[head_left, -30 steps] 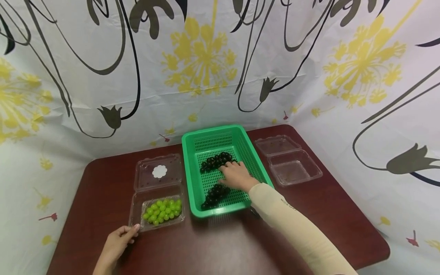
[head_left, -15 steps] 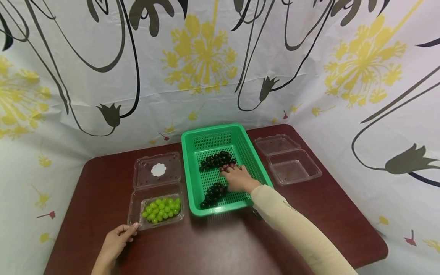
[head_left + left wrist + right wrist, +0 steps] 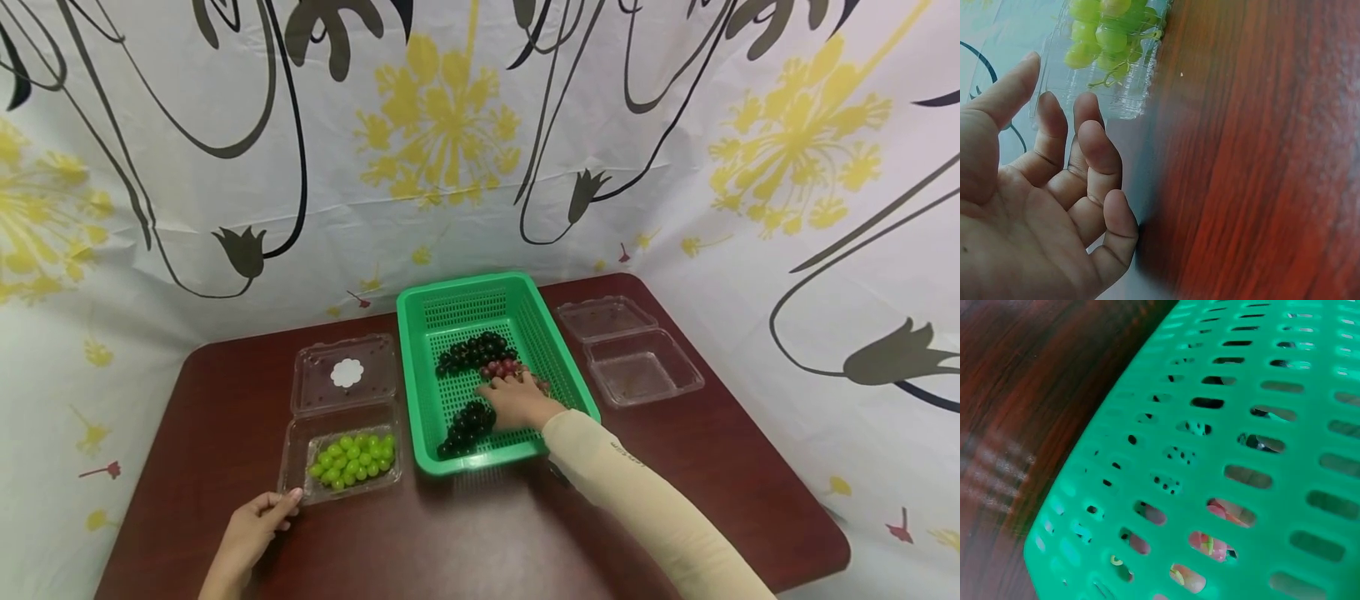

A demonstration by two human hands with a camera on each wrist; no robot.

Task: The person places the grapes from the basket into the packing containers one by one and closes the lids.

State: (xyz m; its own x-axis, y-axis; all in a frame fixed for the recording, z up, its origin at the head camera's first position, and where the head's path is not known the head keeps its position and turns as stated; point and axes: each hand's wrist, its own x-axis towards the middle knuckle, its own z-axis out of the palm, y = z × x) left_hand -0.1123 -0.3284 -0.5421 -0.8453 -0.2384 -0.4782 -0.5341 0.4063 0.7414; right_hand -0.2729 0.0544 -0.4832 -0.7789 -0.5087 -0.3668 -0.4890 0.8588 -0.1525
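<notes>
In the head view, my left hand is at the near left corner of a clear plastic clamshell container, thumb and curled fingers pinching its edge. Green grapes lie inside it. My right hand reaches palm down into a green basket, over a bunch of red grapes that shows beyond and beside the fingers. Black grapes lie in two bunches, one at the back, the other left of the hand. I cannot tell whether the right fingers grip the red bunch; the basket wall hides them in the right wrist view.
A second clear clamshell container, lid folded back, stands right of the basket. The dark red table extends in front. A patterned cloth hangs close behind the table.
My right hand has shifted slightly within the basket, towards the near side, uncovering more of the red grapes. The left hand stays at the container corner.
</notes>
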